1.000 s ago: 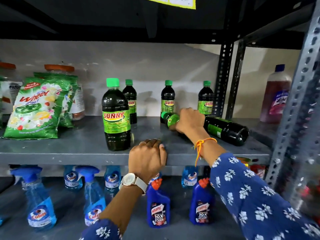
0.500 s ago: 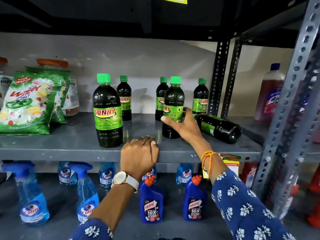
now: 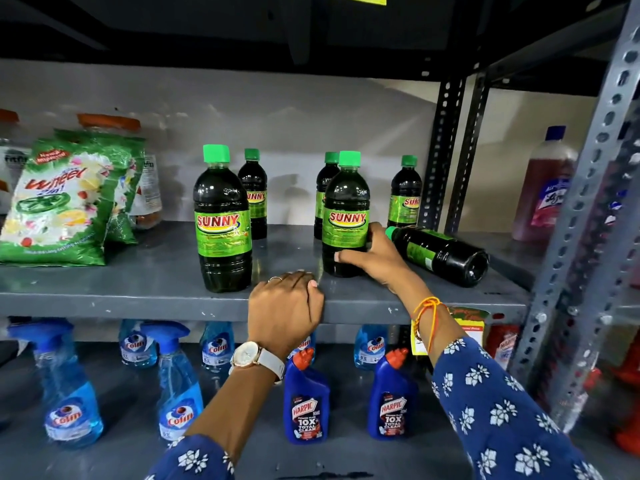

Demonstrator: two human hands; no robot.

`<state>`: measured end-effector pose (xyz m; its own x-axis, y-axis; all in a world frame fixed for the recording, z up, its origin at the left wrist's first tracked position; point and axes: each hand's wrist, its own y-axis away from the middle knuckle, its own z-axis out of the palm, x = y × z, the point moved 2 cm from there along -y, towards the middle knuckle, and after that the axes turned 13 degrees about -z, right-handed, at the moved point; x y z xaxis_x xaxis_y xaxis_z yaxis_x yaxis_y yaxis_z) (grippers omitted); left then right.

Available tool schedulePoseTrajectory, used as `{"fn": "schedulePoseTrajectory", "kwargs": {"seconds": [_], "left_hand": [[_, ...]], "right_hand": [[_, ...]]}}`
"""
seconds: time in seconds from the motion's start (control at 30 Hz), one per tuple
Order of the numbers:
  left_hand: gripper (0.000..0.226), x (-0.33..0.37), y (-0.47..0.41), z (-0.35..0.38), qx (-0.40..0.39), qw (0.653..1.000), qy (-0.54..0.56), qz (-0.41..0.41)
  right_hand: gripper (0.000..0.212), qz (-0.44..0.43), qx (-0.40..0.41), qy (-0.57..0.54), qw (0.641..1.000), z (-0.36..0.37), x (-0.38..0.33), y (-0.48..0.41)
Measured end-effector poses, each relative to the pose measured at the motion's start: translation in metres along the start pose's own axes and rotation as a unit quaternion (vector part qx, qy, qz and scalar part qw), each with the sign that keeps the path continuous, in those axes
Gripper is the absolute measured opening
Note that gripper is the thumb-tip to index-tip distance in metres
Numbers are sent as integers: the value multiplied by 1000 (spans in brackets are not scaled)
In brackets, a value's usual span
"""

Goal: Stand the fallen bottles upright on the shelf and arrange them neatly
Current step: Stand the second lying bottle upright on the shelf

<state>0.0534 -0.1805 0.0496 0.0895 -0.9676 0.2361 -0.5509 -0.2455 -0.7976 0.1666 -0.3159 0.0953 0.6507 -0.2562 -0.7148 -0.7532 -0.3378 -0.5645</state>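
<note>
Six green-capped Sunny bottles [image 3: 222, 220] are counted on the shelf [image 3: 138, 299] (five upright, one on its side); below, six blue Colin bottles [image 3: 71, 393] and two Harpic bottles [image 3: 306, 403] are counted

The light was even and fairly bright on the middle shelf [image 3: 138, 282], coming from the front and above; the underside of the upper shelf [image 3: 207, 26] stayed nearly black. Upright bottles threw soft grey shadows on the back wall [image 3: 294, 126]. Small glints sat on the bottle shoulders. Wide-angle bending curved the right upright [image 3: 588, 209]. The detergent packet [image 3: 59, 209] at the shelf's left end looked smeared and soft.
</note>
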Motion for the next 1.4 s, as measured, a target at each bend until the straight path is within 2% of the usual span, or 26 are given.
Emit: {"fn": "schedulePoseTrajectory", "kwargs": {"seconds": [0.1,0.27,0.43,0.63,0.87,1.17,1.4], "left_hand": [[36,0,1,0,8,1000,1,-1],[35,0,0,1,4,1000,3,-2],[36,-1,0,0,-5,1000,-1,-3],[35,-1,2,-1,-16,1000,-1,-6],[36,2,2,-4,-15,1000,-5,-6],[38,6,3,-5,8,1000,-12,-16],[39,7,5,-5,-4,1000,-28,-12]], "right_hand": [[55,0,-4,-25,1000,0,1,0],[66,-11,0,-7,1000,-1,0,1],[68,-24,1,36,999,0,-2,3],[69,-15,-7,36,999,-1,-12,9],[65,-40,-52,-3,998,-12,-31,37],[56,-64,-49,-35,996,-17,-27,50],[53,-63,-51,-59,995,-16,-27,52]]}}
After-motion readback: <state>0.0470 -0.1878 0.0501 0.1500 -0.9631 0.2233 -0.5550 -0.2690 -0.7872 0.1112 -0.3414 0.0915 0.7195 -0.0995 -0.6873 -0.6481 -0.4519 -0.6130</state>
